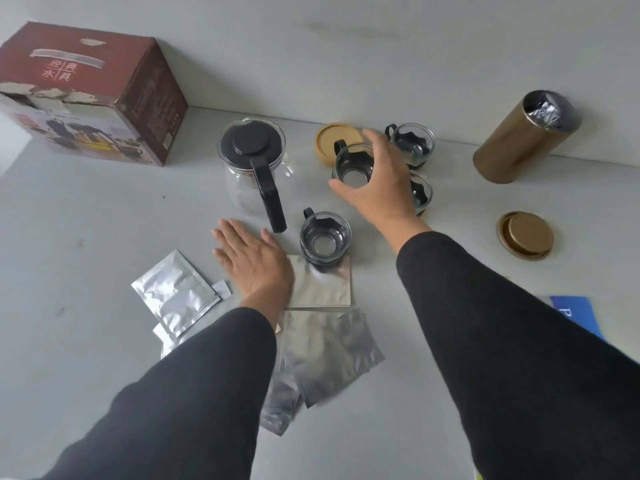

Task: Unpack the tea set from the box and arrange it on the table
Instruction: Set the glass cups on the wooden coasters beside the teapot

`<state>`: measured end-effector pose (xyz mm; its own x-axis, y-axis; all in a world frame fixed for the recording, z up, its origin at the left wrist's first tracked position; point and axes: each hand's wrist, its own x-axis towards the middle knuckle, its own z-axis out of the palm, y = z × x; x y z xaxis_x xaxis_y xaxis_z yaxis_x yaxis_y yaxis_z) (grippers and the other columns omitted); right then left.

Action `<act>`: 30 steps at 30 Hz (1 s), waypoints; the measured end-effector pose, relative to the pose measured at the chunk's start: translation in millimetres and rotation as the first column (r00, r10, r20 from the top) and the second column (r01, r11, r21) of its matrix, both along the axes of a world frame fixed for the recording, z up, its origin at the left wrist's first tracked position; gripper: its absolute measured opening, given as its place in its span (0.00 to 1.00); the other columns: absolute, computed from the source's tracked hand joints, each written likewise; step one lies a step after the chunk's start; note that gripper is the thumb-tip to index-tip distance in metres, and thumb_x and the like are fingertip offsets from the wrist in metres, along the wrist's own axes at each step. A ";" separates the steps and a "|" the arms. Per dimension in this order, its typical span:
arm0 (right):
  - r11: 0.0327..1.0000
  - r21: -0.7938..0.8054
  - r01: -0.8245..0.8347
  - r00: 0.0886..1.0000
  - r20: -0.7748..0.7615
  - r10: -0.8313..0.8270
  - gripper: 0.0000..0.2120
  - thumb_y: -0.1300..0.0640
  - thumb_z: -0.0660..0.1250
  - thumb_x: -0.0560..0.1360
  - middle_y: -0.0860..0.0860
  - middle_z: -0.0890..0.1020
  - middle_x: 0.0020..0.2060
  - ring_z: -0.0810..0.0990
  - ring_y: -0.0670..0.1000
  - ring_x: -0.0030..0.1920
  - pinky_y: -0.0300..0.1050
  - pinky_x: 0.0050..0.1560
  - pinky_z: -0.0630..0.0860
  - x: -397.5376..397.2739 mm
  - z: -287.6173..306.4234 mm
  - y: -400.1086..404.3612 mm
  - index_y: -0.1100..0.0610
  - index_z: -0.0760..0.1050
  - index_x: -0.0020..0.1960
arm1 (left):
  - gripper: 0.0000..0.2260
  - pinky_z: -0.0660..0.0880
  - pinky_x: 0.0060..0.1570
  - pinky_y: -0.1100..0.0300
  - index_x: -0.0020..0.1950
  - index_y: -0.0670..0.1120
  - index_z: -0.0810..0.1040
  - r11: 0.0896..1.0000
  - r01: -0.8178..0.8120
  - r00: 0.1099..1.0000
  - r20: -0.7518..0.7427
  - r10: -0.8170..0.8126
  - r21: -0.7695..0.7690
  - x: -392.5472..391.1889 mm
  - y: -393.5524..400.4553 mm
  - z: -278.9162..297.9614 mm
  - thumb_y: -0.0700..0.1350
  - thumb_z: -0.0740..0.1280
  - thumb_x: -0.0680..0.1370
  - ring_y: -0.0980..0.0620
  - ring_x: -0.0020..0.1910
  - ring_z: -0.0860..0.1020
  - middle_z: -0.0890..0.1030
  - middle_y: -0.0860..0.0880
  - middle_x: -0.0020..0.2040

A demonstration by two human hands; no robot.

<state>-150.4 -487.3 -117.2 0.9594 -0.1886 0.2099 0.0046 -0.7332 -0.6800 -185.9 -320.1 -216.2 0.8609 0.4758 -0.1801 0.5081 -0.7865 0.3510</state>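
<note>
Your right hand [379,183] curls around a glass cup [353,164] with a black handle, lifted among the other cups [412,142] behind the glass teapot's [254,164] right side. Another cup [325,235] sits on a foil pouch [320,284]. Your left hand [254,259] lies flat and empty on the table [86,237], beside the pouches. The red box [90,91] stands far left, the gold canister [523,138] far right.

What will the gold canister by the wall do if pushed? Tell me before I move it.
The gold canister looks tilted or lying on its side, so it would probably roll. Its lid is off and sits apart, and a foil liner shows in the open mouth, so contents might spill. It looks stiff and likely light.
</note>
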 end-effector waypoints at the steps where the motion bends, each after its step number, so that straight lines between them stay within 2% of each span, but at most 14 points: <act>1: 1.000 0.001 0.008 1.000 0.005 -0.008 0.37 0.50 0.77 0.64 0.56 0.74 0.60 0.74 0.53 0.58 0.34 0.56 0.65 -7.6 3.3 -4.6 0.54 0.66 0.69 | 0.28 0.38 0.75 0.52 0.77 0.40 0.41 1.000 0.010 1.000 -0.006 -0.010 -0.006 -0.4 0.2 1.5 0.53 0.43 0.82 0.48 0.77 0.40 0.42 0.45 0.79; 8: 0.998 -0.029 0.048 0.999 -0.008 -0.048 0.38 0.50 0.77 0.63 0.56 0.75 0.59 0.75 0.54 0.58 0.44 0.59 0.71 -82.1 -5.6 -34.4 0.56 0.66 0.69 | 0.29 0.38 0.75 0.50 0.77 0.39 0.40 0.995 0.075 0.996 -0.043 -0.078 -0.059 -3.8 5.9 9.1 0.54 0.44 0.83 0.46 0.77 0.38 0.40 0.43 0.78; 17: 0.996 -0.073 0.048 0.984 -0.165 -0.060 0.38 0.50 0.76 0.65 0.56 0.74 0.59 0.73 0.54 0.58 0.37 0.53 0.67 -139.2 -43.9 -46.7 0.54 0.63 0.71 | 0.29 0.37 0.75 0.52 0.77 0.39 0.41 0.987 0.089 0.994 -0.047 -0.096 -0.135 -1.3 13.5 10.8 0.53 0.46 0.83 0.48 0.77 0.38 0.40 0.45 0.78; 20: 0.996 -0.050 0.075 0.985 -0.151 -0.082 0.38 0.51 0.75 0.66 0.56 0.73 0.58 0.74 0.54 0.57 0.36 0.52 0.66 -139.2 -47.9 -45.5 0.54 0.63 0.71 | 0.28 0.37 0.75 0.53 0.78 0.40 0.41 0.982 0.095 0.994 -0.035 -0.102 -0.165 -1.9 16.8 11.2 0.52 0.47 0.83 0.48 0.77 0.38 0.40 0.46 0.78; 22: 0.996 -0.054 0.077 0.985 -0.151 -0.085 0.38 0.51 0.75 0.66 0.56 0.73 0.58 0.74 0.54 0.57 0.39 0.52 0.68 -137.5 -48.4 -44.7 0.53 0.63 0.71 | 0.28 0.37 0.75 0.53 0.78 0.40 0.41 0.980 0.102 0.994 -0.017 -0.106 -0.173 -2.4 17.5 10.8 0.52 0.47 0.83 0.49 0.77 0.38 0.41 0.46 0.79; 25: 0.995 -0.083 0.050 0.987 -0.149 -0.062 0.40 0.50 0.75 0.65 0.56 0.71 0.60 0.71 0.55 0.62 0.46 0.59 0.71 -135.9 -46.7 -43.7 0.54 0.62 0.72 | 0.27 0.38 0.75 0.54 0.78 0.40 0.43 0.980 0.084 0.996 0.021 -0.081 -0.183 -2.7 17.4 9.2 0.51 0.47 0.83 0.49 0.77 0.40 0.42 0.46 0.79; 27: 0.989 -0.145 0.043 0.995 -0.088 -0.056 0.40 0.46 0.74 0.65 0.56 0.71 0.62 0.69 0.55 0.64 0.49 0.62 0.71 -133.2 -41.9 -43.9 0.56 0.63 0.71 | 0.26 0.39 0.75 0.54 0.78 0.41 0.46 0.979 0.063 0.997 0.065 -0.051 -0.195 -2.6 18.2 7.2 0.50 0.48 0.83 0.49 0.78 0.42 0.45 0.47 0.79; 30: 0.983 -0.171 0.069 0.998 0.009 -0.068 0.36 0.45 0.71 0.67 0.57 0.72 0.61 0.69 0.56 0.63 0.48 0.61 0.70 -120.9 -25.2 -43.0 0.59 0.65 0.69 | 0.24 0.41 0.75 0.54 0.78 0.41 0.50 0.980 0.042 0.994 0.108 -0.021 -0.197 -2.6 18.0 5.4 0.48 0.49 0.83 0.48 0.78 0.43 0.48 0.46 0.79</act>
